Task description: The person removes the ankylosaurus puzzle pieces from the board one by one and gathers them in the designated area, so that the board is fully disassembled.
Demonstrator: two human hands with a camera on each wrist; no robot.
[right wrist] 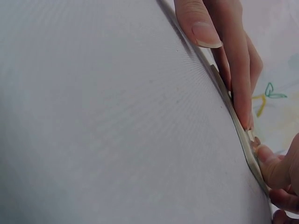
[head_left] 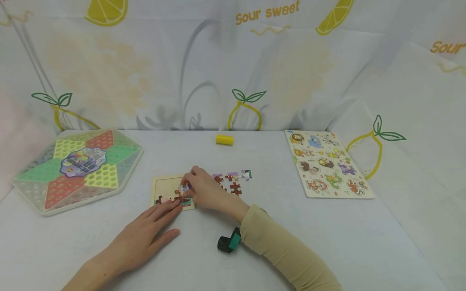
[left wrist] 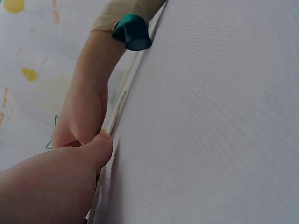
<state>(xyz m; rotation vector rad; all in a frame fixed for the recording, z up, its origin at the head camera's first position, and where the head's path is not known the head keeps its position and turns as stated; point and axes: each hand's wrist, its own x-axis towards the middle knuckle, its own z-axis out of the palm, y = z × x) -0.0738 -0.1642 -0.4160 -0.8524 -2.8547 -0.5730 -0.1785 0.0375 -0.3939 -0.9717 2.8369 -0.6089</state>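
A small wooden puzzle tray [head_left: 160, 185] lies on the white table, with several joined jigsaw pieces along its near side. My right hand [head_left: 207, 190] reaches over the tray and pinches a jigsaw piece [head_left: 184, 188] between thumb and fingers; the fingers partly hide it. My left hand [head_left: 140, 236] rests its extended fingers on the near edge of the tray and the pieces there. In the right wrist view the left hand's fingers [right wrist: 240, 70] reach along the tray edge towards the right thumb [right wrist: 273, 165]. The left wrist view shows the tray edge-on, its pieces hidden.
Several loose jigsaw pieces [head_left: 236, 188] lie right of the tray. A yellow cylinder [head_left: 224, 140] lies behind. At the left is a hexagonal star-patterned game board [head_left: 123, 178], at the right an animal picture board [head_left: 303, 184]. A black-and-green wrist device [head_left: 229, 241] sits under the right sleeve.
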